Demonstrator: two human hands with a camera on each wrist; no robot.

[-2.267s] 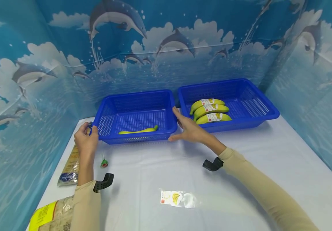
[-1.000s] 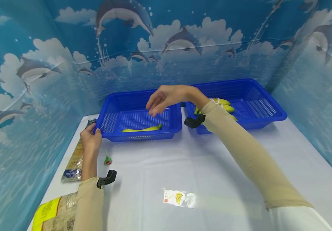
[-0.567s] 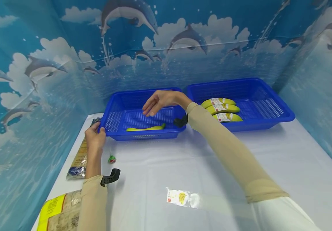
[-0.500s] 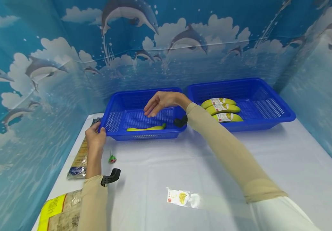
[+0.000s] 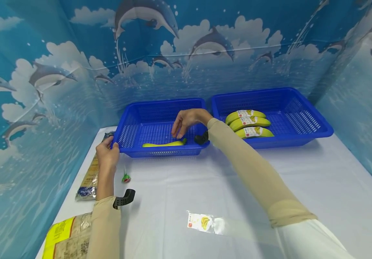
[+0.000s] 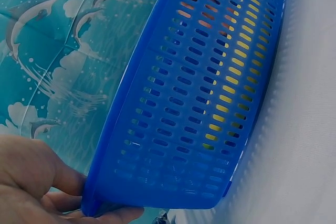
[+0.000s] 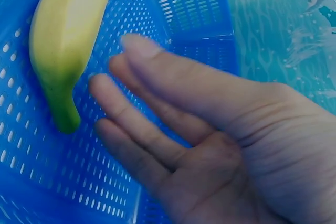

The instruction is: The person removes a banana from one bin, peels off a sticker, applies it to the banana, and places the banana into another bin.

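Observation:
In the head view my left hand (image 5: 106, 153) grips the near left corner of a blue plastic basket (image 5: 160, 154). The left wrist view shows its thumb and fingers pinching the rim. One yellow banana (image 5: 163, 144) lies along the basket's front wall, partly hidden by it. My right hand (image 5: 186, 122) hangs inside the basket, just above the banana's stem end. Seen from the right wrist, its fingers (image 7: 139, 129) are loosely bent and apart from the banana (image 7: 68, 35), with nothing between them.
A second blue basket (image 5: 299, 138) at the right holds three labelled bananas (image 5: 248, 122). On the white table lie a lollipop (image 5: 126, 178), a banana-printed packet (image 5: 202, 222), a flat brown packet (image 5: 88, 181) and a yellow-labelled bag (image 5: 69, 235). A dolphin-print curtain (image 5: 186, 79) stands behind.
My right hand has left the left basket's right rim, swung over its inside, and lowered towards the banana's stem end. My left hand keeps its grip. The head view has turned slightly left.

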